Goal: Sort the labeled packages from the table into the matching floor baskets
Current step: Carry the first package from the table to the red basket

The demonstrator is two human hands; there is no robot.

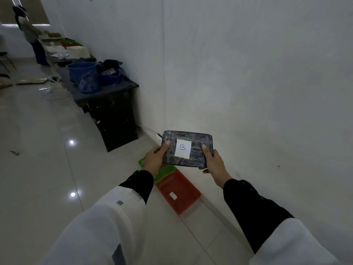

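By the white wall, left hand (154, 159) and right hand (214, 162) grip package B (186, 149) above the floor baskets (178, 192), not yet dropped; more sorting likely remains.

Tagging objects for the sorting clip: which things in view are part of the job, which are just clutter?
Job:
- black package labelled B, held by left hand and right hand
- orange basket
- green basket

Clutter:
- black-covered table
- blue buckets
- person in the background
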